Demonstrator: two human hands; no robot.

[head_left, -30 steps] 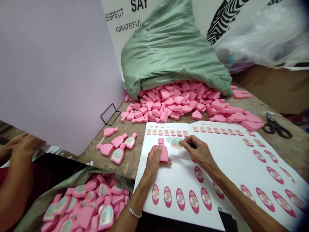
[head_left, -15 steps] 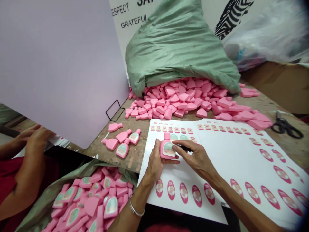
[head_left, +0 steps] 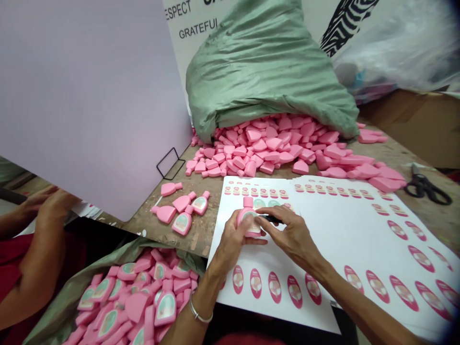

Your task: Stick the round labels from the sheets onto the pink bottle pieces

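My left hand [head_left: 231, 241] is closed around a small pink toy bottle [head_left: 247, 203] held upright, cap upward. Its thumb lies across the pale green label on the bottle's front, covering part of it. In my right hand [head_left: 295, 239] is a slim black tool [head_left: 273, 219], its kind unclear. The right fingertips touch the bottle's right side at the label. Beneath both hands lies a white sheet of stickers [head_left: 247, 256] with oval pink labels along its lower edge. Another sticker sheet [head_left: 334, 225] overlaps at the right.
Unlabelled pink bottles [head_left: 258, 146] spill from a green sack [head_left: 266, 67] at the back. Several loose bottles [head_left: 182, 222] lie left of the sheets. Labelled bottles fill an open sack [head_left: 118, 306] below. Black scissors [head_left: 427, 187] rest at right. A co-worker's arms [head_left: 46, 220] show at left.
My left thumb has moved over the label on the bottle's front. The right fingers and black tool have shifted slightly left.
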